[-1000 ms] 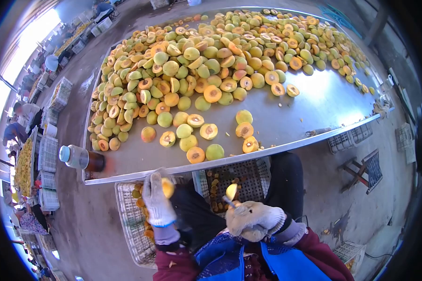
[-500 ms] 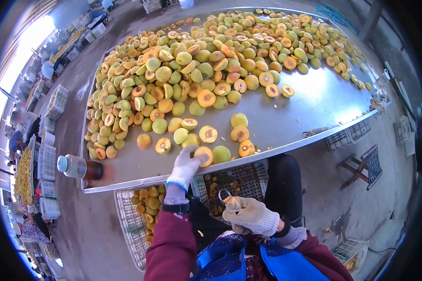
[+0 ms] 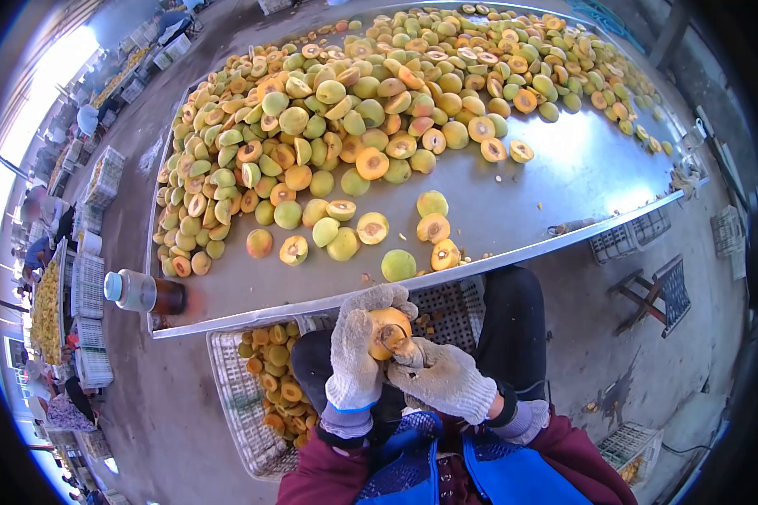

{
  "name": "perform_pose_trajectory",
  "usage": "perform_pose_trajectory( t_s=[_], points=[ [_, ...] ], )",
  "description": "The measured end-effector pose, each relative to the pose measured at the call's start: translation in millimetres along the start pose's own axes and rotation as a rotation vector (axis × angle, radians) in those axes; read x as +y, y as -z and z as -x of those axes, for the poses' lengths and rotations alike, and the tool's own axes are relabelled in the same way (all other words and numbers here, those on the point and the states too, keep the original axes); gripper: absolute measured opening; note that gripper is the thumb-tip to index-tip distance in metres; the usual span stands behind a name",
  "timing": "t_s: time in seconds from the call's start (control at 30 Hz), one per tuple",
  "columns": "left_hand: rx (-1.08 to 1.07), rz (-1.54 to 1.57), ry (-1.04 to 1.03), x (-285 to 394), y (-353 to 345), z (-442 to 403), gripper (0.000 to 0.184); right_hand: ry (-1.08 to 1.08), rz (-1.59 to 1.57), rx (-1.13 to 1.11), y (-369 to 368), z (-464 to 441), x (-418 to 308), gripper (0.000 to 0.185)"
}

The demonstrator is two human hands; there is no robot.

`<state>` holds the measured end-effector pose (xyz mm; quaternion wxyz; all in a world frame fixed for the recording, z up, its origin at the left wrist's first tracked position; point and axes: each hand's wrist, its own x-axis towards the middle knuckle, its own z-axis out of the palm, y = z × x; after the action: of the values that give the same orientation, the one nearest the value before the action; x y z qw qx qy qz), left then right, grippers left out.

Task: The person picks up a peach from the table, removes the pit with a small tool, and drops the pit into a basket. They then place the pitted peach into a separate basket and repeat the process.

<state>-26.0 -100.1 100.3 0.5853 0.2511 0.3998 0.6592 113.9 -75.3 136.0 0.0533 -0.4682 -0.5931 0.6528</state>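
My left hand (image 3: 360, 349), in a pale knit glove, grips a halved peach (image 3: 389, 330) with its orange cut face toward me. Held in my gloved right hand (image 3: 446, 379) is a small pitting tool with a curved metal loop (image 3: 393, 339). Its loop is against the cut face of the peach; most of the handle is hidden in my fingers. Both hands are over my lap, just below the near edge of the metal table (image 3: 312, 286). A green peach half (image 3: 398, 265) lies close to that edge.
A big heap of halved peaches (image 3: 345, 109) covers the table's far side. A bottle of brown liquid (image 3: 147, 295) lies at the left corner. Below are a crate (image 3: 236, 404) with peach halves and a dark crate (image 3: 455, 307). A folding stool (image 3: 657, 295) stands right; other people work far left.
My left hand has lifted the peach half off the table edge and brought it down to my right hand. The tool's loop now meets the fruit.
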Motion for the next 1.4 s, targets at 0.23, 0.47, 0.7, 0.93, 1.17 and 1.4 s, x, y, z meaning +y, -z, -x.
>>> perform_pose_trajectory(
  t_s=[0.23,0.47,0.7,0.93,1.17,1.4],
  points=[
    [0.042,-0.148,-0.162,10,-25,14,0.041,0.040,-0.163,-0.009,-3,14,3,0.027],
    [-0.132,-0.599,-0.052,40,-25,8,0.023,-0.173,-0.727,-0.594,15,16,18,0.019],
    [-0.093,-0.531,-0.712,7,-25,16,0.037,0.033,-0.977,-0.756,7,17,29,0.019],
    [0.195,0.018,0.029,20,-12,-1,0.045,0.147,-0.911,-1.094,19,7,32,0.025],
    [0.587,-2.022,-0.423,43,112,-19,0.018,-0.139,-0.453,-0.539,26,-13,60,0.019],
    [0.272,-1.832,-0.139,-30,78,-136,0.053,-0.271,-0.448,-0.464,19,-2,20,0.018]
  ],
)
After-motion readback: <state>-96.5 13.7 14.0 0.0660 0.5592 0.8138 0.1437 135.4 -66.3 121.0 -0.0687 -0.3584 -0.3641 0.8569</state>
